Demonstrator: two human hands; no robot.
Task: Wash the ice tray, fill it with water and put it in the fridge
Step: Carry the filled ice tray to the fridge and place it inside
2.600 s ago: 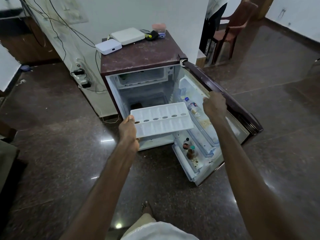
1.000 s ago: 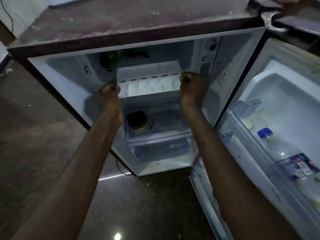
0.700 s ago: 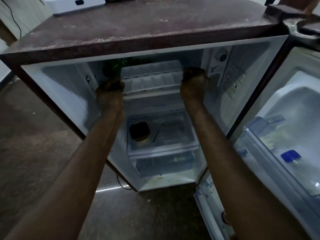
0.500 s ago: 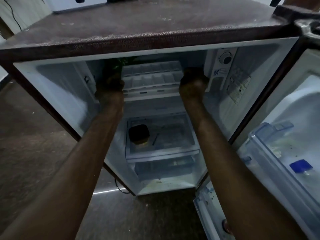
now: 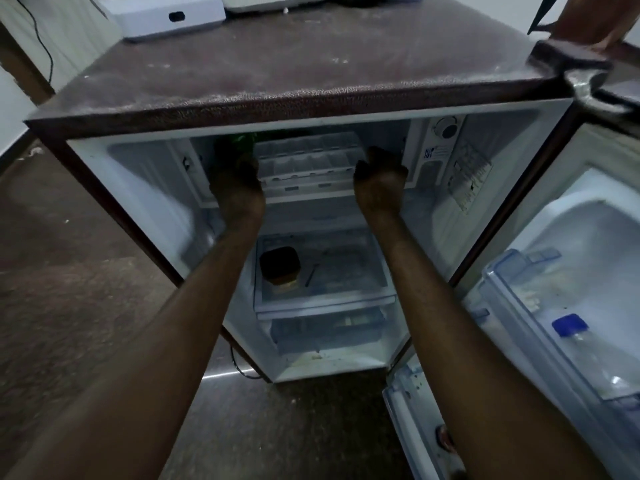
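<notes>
I am holding the ice tray (image 5: pixel 308 157) at the front edge of the fridge (image 5: pixel 149 181) freezer shelf (image 5: pixel 311 197), right hand (image 5: pixel 379 183) fingers clamping its end, left hand (image 5: pixel 239 190) fingers unreadable in shadow, so an uneven push is risking tipping water out.

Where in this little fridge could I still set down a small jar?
The middle shelf is bare right of the dark container and thin stick. The fridge top is bare in front of the white box. The freezer slot is crowded: the ice tray fills it, with the left hand and right hand gripping its ends.
</notes>
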